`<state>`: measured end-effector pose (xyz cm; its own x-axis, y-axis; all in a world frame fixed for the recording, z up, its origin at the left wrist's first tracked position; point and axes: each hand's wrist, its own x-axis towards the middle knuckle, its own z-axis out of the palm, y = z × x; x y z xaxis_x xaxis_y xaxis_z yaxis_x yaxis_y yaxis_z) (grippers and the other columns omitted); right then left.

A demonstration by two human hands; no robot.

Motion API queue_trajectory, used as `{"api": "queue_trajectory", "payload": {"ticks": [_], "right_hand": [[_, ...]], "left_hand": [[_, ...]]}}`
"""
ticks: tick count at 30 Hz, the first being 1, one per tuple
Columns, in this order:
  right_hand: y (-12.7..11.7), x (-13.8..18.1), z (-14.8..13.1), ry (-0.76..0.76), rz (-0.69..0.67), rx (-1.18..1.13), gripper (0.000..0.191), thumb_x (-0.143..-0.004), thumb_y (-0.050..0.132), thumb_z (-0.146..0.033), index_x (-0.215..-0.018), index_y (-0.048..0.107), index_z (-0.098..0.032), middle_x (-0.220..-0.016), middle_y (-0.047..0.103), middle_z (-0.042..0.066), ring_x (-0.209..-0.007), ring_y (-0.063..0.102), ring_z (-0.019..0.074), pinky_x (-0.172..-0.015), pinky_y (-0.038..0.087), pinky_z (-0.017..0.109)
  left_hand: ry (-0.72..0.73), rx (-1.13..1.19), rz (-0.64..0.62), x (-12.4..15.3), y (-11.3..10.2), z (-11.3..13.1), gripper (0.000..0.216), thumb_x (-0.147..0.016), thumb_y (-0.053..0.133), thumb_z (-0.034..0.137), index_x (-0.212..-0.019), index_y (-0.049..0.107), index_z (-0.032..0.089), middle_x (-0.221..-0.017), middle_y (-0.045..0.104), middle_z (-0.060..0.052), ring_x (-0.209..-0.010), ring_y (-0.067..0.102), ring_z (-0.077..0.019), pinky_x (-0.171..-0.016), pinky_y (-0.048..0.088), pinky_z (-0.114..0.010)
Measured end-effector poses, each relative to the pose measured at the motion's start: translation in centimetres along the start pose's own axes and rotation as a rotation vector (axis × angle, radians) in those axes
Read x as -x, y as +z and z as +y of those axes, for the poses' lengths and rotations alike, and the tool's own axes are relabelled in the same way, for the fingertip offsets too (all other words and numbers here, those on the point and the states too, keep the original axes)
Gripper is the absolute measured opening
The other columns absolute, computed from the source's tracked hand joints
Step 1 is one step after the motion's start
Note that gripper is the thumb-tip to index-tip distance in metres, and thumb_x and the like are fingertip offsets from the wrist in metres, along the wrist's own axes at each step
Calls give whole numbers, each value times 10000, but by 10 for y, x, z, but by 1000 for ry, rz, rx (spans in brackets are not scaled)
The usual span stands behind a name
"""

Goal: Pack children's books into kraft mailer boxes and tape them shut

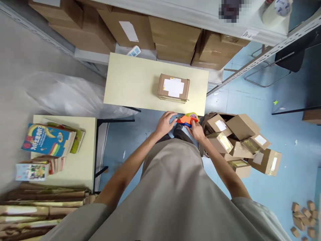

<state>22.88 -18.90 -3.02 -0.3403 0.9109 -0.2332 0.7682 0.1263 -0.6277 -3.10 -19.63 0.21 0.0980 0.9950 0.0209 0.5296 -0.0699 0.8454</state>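
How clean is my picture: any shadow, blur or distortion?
Head view: light is fairly even, with a faint shadow left of the box; wide-angle distortion stretches the sleeves near the bottom edge; a pixelated patch covers something on the upper shelf; the dispenser is bright, its detail soft.

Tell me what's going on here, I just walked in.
A person is standing at a pale yellow table, holding an orange tape dispenser in the right hand. The left hand is at the dispenser's other end; whether its fingers hold the tape is too small to tell. A cardboard box sits on the table, with neither hand on it. More boxes are piled low on the person's right.
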Motion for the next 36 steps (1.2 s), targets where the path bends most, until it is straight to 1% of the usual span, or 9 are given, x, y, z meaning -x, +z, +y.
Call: {"api": "queue_trajectory", "payload": {"ticks": [3, 5, 8, 14, 22, 26, 28, 32, 36], "right_hand": [[9, 21, -5, -40, -18, 27, 651, -988, 466, -901, -1066, 533, -259, -1018, 773, 197, -1002, 728, 406, -984, 586, 576], [14, 34, -7, -79, -28, 77, 646, -1023, 409, -881, -1080, 533, -250, -1022, 772, 200, -994, 734, 400, -964, 594, 555], [20, 50, -8, -153, -47, 203, 636, -1089, 301, -814, -1133, 527, -222, -1030, 767, 204, -979, 746, 380, -932, 604, 514], [17, 64, -12, -259, -80, 476, 604, -1151, 255, -688, -1269, 513, -155, -1035, 751, 196, -991, 736, 367, -864, 609, 462], [-4, 54, -16, -215, -175, 587, 646, -1162, 256, -648, -1402, 490, -95, -1159, 749, 239, -1110, 714, 388, -944, 590, 477], [-23, 39, -13, -212, -210, 586, 687, -1161, 194, -656, -1410, 484, -86, -1159, 741, 245, -1111, 714, 393, -954, 574, 478], [-33, 31, -8, -217, -224, 589, 681, -1162, 191, -647, -1410, 483, -84, -1155, 740, 248, -1113, 710, 397, -960, 569, 480], [-51, 17, 9, -237, -238, 599, 634, -1170, 217, -609, -1414, 477, -85, -1172, 739, 253, -1120, 706, 396, -963, 570, 479], [-68, 3, 33, -292, -240, 554, 605, -1175, 216, -600, -1383, 499, -107, -1167, 749, 242, -1101, 717, 389, -951, 576, 480]], "left_hand": [[23, -15, -31, 26, -3, -3, 233, -1067, 588, 255, -1217, 766, 241, -1230, 779, -101, -1203, 719, -259, -1105, 579, -424], [52, -15, -21, 41, -4, -3, 234, -1070, 568, 241, -1175, 777, 237, -1192, 789, -99, -1176, 727, -255, -1100, 579, -422], [98, -17, -1, 61, -2, -3, 260, -1055, 554, 207, -1187, 777, 235, -1196, 792, -97, -1172, 729, -251, -1089, 585, -417], [177, -37, 28, 79, 5, -2, 252, -1012, 614, 207, -1208, 771, 231, -1211, 790, -99, -1160, 724, -269, -1082, 582, -446], [195, -38, 87, 71, 11, 4, 233, -1013, 640, 225, -1196, 784, 225, -1187, 798, -96, -1142, 731, -266, -1068, 585, -440], [110, -24, 209, 63, 21, 15, 225, -1025, 673, 267, -1214, 792, 236, -1205, 788, -92, -1163, 734, -248, -1074, 592, -413], [88, -12, 238, 56, 27, 21, 224, -1037, 687, 306, -1222, 796, 242, -1205, 786, -89, -1163, 737, -241, -1066, 599, -401], [108, -40, 186, 38, 40, 33, 232, -1090, 630, 334, -1203, 820, 262, -1192, 805, -77, -1147, 727, -242, -1074, 589, -428], [101, -92, 174, 20, 59, 40, 303, -1129, 572, 389, -1262, 820, 274, -1258, 810, -80, -1187, 685, -266, -1093, 565, -472]]}}
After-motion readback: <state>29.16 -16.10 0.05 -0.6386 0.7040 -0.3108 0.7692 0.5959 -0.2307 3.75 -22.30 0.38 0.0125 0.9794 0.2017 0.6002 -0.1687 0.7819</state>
